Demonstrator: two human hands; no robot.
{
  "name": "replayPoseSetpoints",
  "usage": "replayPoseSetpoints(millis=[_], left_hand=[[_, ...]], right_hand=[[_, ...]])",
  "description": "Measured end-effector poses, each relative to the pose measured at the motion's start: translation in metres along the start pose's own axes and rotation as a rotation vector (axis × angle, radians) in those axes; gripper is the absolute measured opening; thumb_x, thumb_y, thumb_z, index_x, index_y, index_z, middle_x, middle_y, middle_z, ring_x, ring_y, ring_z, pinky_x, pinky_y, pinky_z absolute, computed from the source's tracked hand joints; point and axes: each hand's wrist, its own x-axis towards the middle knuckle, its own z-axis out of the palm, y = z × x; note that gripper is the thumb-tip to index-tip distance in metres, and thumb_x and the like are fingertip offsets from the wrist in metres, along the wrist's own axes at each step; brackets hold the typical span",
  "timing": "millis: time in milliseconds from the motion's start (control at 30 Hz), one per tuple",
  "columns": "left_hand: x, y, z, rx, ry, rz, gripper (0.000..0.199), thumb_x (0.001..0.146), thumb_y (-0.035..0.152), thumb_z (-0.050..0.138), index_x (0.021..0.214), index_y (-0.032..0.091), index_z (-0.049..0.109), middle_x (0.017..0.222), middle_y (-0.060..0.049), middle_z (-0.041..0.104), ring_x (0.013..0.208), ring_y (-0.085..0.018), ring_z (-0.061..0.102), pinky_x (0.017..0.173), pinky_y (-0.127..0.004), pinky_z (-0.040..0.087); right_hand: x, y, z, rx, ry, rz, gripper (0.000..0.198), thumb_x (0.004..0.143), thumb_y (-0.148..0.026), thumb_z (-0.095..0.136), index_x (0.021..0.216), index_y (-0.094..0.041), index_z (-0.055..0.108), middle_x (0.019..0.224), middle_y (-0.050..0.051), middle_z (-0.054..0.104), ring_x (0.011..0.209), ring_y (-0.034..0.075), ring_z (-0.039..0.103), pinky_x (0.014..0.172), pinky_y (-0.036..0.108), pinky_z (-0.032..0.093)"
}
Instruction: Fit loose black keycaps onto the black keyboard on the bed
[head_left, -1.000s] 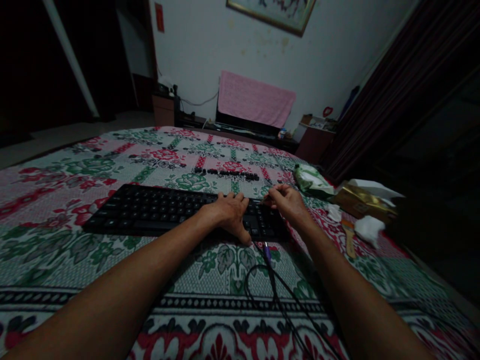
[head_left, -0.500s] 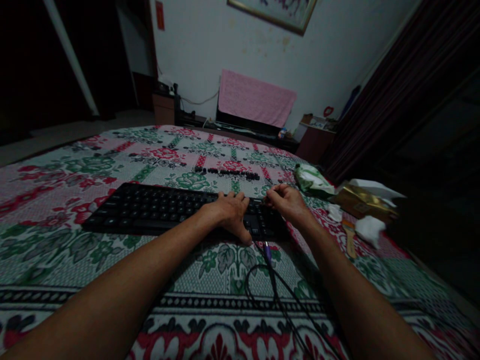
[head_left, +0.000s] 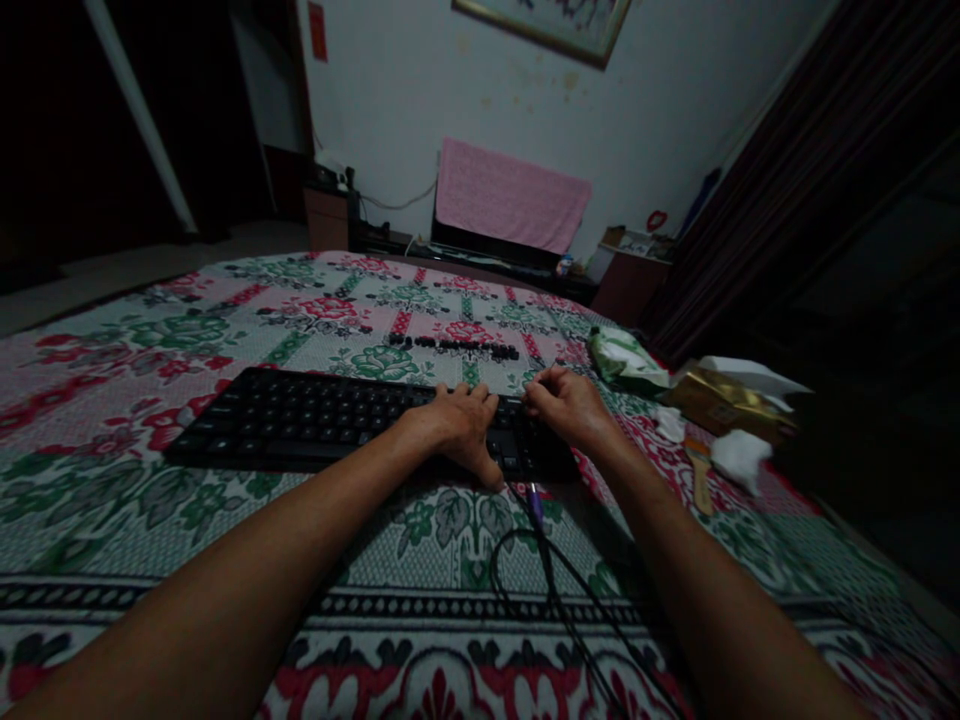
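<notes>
A black computer keyboard (head_left: 300, 411) lies flat on a flowered cloth (head_left: 247, 530) in front of me. My left hand (head_left: 463, 432) rests on its right half with the fingers spread and the thumb by the near edge. Over the number pad end, my right hand (head_left: 568, 404) is closed in a pinch; what sits between the fingertips, if anything, is too small and dark to make out. Beyond the keyboard lies a row of small black keycaps (head_left: 454, 345). A black cable (head_left: 551, 560) with a purple plug (head_left: 535, 503) is looped at the near edge.
To the right are a green and white tissue pack (head_left: 626, 358), a gold box (head_left: 720, 400), crumpled white tissues (head_left: 741, 460) and a brush (head_left: 700, 475) with a wooden handle. A pink towel (head_left: 514, 195) hangs over a screen by the far wall.
My right hand has shifted slightly left and stays pinched above the keyboard's right end. The left hand and the keyboard have kept their places.
</notes>
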Motion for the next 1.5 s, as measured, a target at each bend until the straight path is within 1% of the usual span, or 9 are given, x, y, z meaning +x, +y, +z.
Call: replayPoseSetpoints(millis=[200,367,633,800,1000,1167,1300,1400,1500], left_hand=[[0.001,-0.002,0.002,-0.007,0.018,0.011,0.116,0.038,0.076,0.058,0.135,0.019,0.031,0.135,-0.017,0.036,0.119,-0.039,0.034,0.098,-0.058,0.024],[0.0,-0.002,0.002,-0.005,0.022,0.018,0.117,0.038,0.077,0.057,0.135,0.017,0.032,0.136,-0.017,0.035,0.119,-0.039,0.033,0.098,-0.058,0.024],[-0.001,-0.001,0.001,-0.011,0.022,0.013,0.113,0.038,0.076,0.058,0.133,0.02,0.034,0.136,-0.016,0.036,0.12,-0.039,0.033,0.099,-0.058,0.023],[-0.001,-0.003,0.002,-0.024,0.038,0.022,0.113,0.039,0.075,0.06,0.133,0.018,0.035,0.134,-0.017,0.039,0.119,-0.039,0.035,0.098,-0.058,0.023],[0.0,-0.007,0.0,-0.093,0.009,0.028,0.11,0.046,0.077,0.056,0.137,0.021,0.03,0.141,-0.016,0.032,0.125,-0.038,0.03,0.1,-0.058,0.021],[0.007,-0.006,0.001,-0.116,0.082,-0.015,0.081,0.065,0.074,0.044,0.128,0.023,0.046,0.132,-0.015,0.045,0.117,-0.036,0.042,0.096,-0.056,0.029],[0.014,-0.005,0.001,-0.173,0.159,0.021,0.049,0.081,0.054,0.04,0.115,0.024,0.058,0.113,-0.009,0.061,0.105,-0.028,0.054,0.09,-0.042,0.038],[0.024,-0.008,0.002,-0.223,0.265,0.068,0.034,0.082,0.035,0.042,0.103,0.025,0.066,0.097,-0.004,0.068,0.093,-0.022,0.06,0.081,-0.03,0.042],[0.037,-0.012,0.005,-0.297,0.365,0.092,0.03,0.077,0.035,0.049,0.096,0.024,0.069,0.082,-0.001,0.07,0.081,-0.019,0.062,0.071,-0.025,0.042]], right_hand=[[0.005,-0.028,-0.007,-0.326,-0.096,-0.204,0.017,0.078,-0.022,0.051,0.084,-0.016,0.066,0.079,0.007,0.068,0.073,0.017,0.06,0.068,0.025,0.04],[0.013,-0.024,-0.018,-0.306,-0.295,-0.325,0.019,0.077,-0.022,0.052,0.088,-0.016,0.067,0.071,0.002,0.066,0.062,0.012,0.055,0.061,0.022,0.037],[0.022,-0.023,-0.026,-0.228,-0.412,-0.319,0.019,0.076,-0.025,0.052,0.081,-0.016,0.069,0.06,-0.002,0.06,0.054,0.009,0.048,0.054,0.021,0.033],[0.024,-0.023,-0.025,-0.153,-0.398,-0.228,0.015,0.071,-0.025,0.055,0.073,-0.017,0.068,0.054,-0.004,0.057,0.051,0.009,0.046,0.05,0.02,0.031],[0.016,-0.006,-0.02,0.041,-0.361,-0.129,0.02,0.073,-0.03,0.054,0.081,-0.016,0.064,0.059,-0.003,0.059,0.052,0.009,0.049,0.05,0.019,0.035],[0.013,-0.004,-0.016,0.011,-0.289,-0.114,0.036,0.082,-0.045,0.042,0.077,-0.016,0.062,0.057,-0.002,0.059,0.054,0.011,0.052,0.05,0.02,0.034],[0.012,-0.011,-0.016,-0.038,-0.182,-0.165,0.031,0.084,-0.037,0.04,0.072,-0.016,0.059,0.06,-0.001,0.057,0.057,0.011,0.052,0.052,0.02,0.032],[0.012,-0.012,-0.015,-0.068,-0.153,-0.221,0.028,0.084,-0.032,0.04,0.071,-0.015,0.058,0.063,0.0,0.057,0.061,0.012,0.051,0.055,0.021,0.033],[0.014,-0.007,-0.013,-0.061,-0.129,-0.275,0.026,0.084,-0.029,0.039,0.083,-0.014,0.06,0.078,0.004,0.061,0.074,0.014,0.054,0.066,0.023,0.038]])
